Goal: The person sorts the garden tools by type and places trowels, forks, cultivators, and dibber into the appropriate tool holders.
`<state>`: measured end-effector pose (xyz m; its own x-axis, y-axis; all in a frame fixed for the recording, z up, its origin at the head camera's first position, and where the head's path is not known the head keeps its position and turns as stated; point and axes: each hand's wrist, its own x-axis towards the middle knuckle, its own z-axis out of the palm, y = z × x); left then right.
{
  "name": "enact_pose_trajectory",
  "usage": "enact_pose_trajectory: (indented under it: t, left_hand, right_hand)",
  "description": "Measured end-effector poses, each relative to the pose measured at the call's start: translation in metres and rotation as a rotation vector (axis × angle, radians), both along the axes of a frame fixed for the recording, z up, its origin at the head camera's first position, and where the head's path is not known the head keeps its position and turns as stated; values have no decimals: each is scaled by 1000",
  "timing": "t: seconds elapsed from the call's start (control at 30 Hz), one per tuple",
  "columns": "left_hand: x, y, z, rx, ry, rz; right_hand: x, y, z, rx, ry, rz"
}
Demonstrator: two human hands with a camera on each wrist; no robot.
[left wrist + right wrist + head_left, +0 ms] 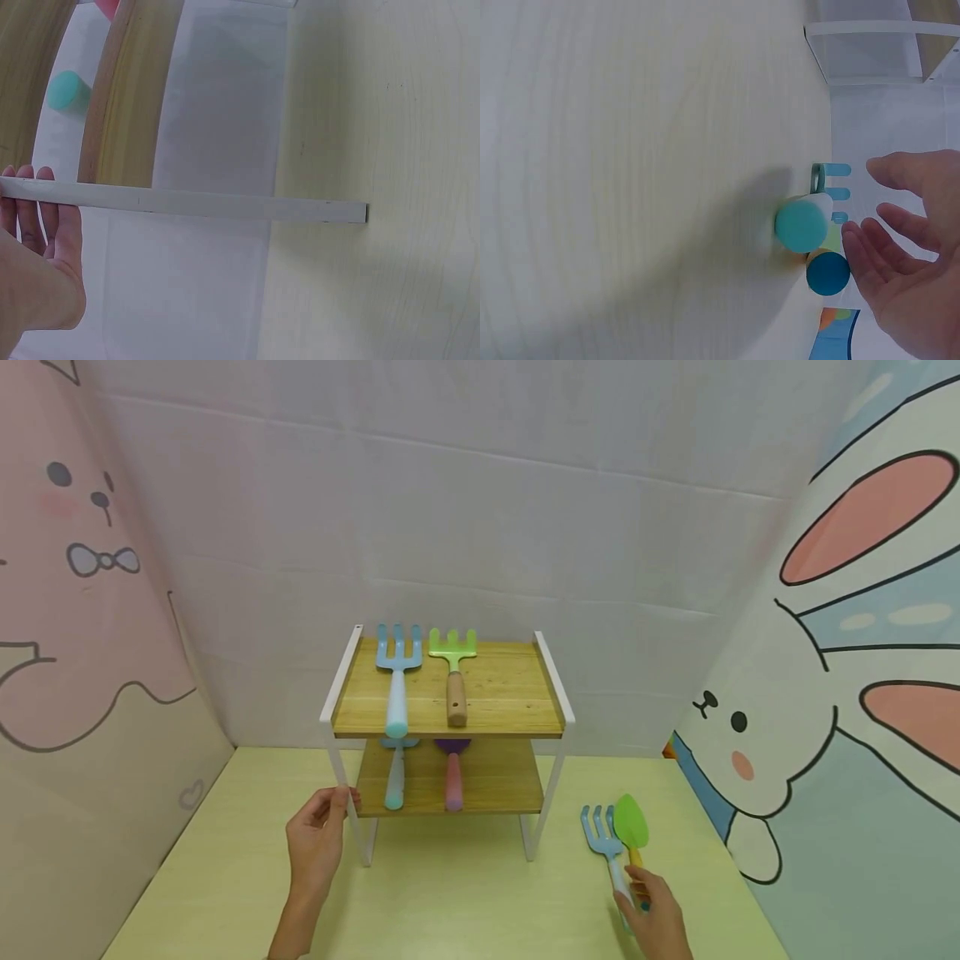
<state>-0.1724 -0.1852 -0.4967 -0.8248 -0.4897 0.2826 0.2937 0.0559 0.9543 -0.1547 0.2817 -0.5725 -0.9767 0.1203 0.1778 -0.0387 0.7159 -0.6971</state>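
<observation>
Right hand (655, 910) wide near a light-blue three-toothed fork (605, 846), my left hand (317, 835) holds a thin white shelf leg (225, 204).

Pink-handled tool (453, 783): head mostly hidden under upper shelf (510, 689), type unclear. Green trowel (631, 822): lower end partly behind right hand (656, 910).

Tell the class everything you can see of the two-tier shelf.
The two-tier shelf stands upright on the pale table. Its white frame, perhaps metal, carries an upper board and a lower board, both wooden-looking, with raised rails at the upper one's sides. A blue fork and a green fork lie on top; two tools lie below. The left hand grips the left front post.
</observation>
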Motion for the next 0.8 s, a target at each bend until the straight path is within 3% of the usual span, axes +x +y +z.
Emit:
enact_pose_trajectory:
  t: [0.57, 0.8]
  left_hand:
    - [0, 1, 0, 13, 5, -3]
    - [0, 1, 0, 31, 14, 4]
  right_hand:
    - [-10, 3, -10, 97, -184, 86]
    - [-9, -3, -9, 35, -199, 85]
